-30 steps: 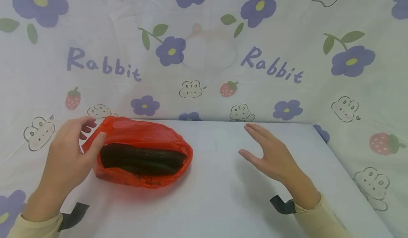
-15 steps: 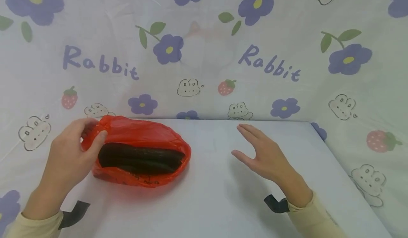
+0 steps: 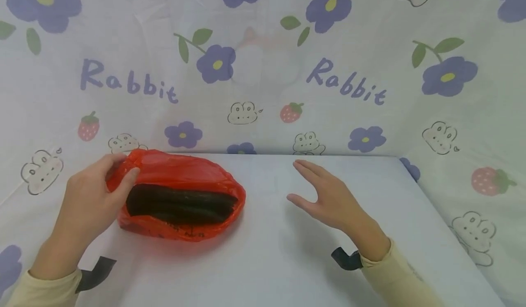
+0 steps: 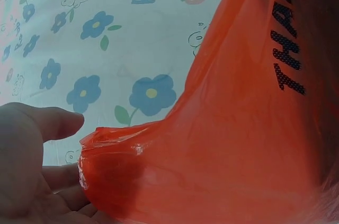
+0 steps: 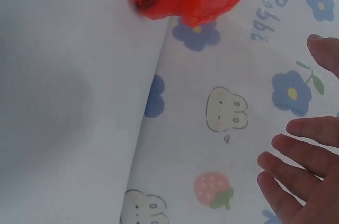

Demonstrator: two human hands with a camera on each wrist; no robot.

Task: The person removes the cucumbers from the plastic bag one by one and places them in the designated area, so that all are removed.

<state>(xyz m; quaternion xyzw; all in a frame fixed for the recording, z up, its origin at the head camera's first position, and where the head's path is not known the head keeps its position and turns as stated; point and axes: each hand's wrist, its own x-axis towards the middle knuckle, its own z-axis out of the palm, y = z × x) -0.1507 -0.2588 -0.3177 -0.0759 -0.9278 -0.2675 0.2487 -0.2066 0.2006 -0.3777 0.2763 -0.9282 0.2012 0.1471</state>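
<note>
A red plastic bag (image 3: pixel 193 167) lies on the white table at the left, its opening toward me. Inside lies something long and dark green (image 3: pixel 181 204), like a cucumber; whether it is one piece or more I cannot tell. My left hand (image 3: pixel 90 193) is at the bag's left end. In the left wrist view its fingers reach behind the bag's edge, while the thumb (image 4: pixel 63 123) stands apart from the plastic. Over the table to the right, my right hand (image 3: pixel 328 197) is held in the air with straight, spread fingers, touching nothing.
The white table (image 3: pixel 263 261) ends at a back edge and a slanting right edge. Behind it hangs a pale cloth (image 3: pixel 263 78) with flowers, rabbits and strawberries. A black strap (image 3: pixel 96 272) shows at the left wrist and another black strap (image 3: pixel 347 259) at the right.
The left hand has come in to the bag's left end, its fingers passing behind the plastic. The right hand has moved left, toward the bag. The bag has stayed in place.
</note>
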